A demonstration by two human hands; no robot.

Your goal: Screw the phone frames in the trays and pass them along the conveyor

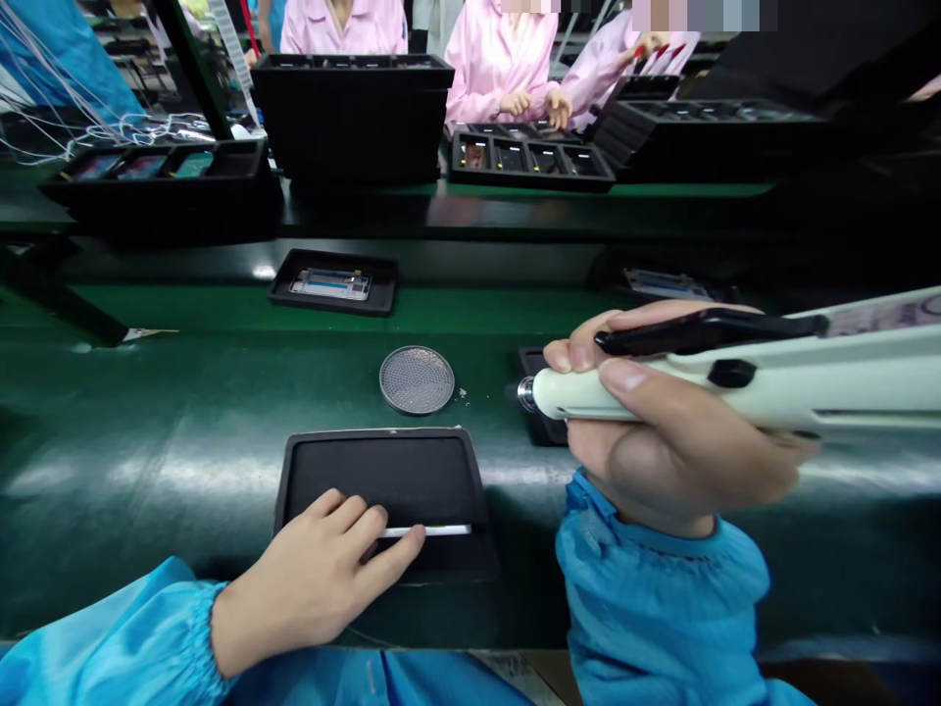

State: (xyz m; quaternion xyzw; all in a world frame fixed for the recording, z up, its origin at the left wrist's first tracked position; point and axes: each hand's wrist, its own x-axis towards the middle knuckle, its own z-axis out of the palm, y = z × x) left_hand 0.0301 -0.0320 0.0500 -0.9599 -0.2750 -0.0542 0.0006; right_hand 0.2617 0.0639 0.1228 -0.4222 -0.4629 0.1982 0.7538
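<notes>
My left hand [316,564] reaches over a black tray [382,466], its fingers closed on a thin phone [445,530]. Only a narrow silver-white edge of that phone shows; the rest is dark or hidden by my fingers. On the right, my right hand [662,441] grips a pale green electric screwdriver [794,382] with a black lever along its top. The tool lies nearly level, its metal nose pointing left, above a small black tray [535,431]. Beyond the near tray, a round perforated dish [417,380] holds tiny screws, and several loose ones lie beside it.
A black tray with an open phone frame [330,283] sits farther back, and another such tray [666,284] is at right. Black compartment trays [533,162] and a tall black stack [353,118] line the raised shelf. People in pink [500,69] work across it.
</notes>
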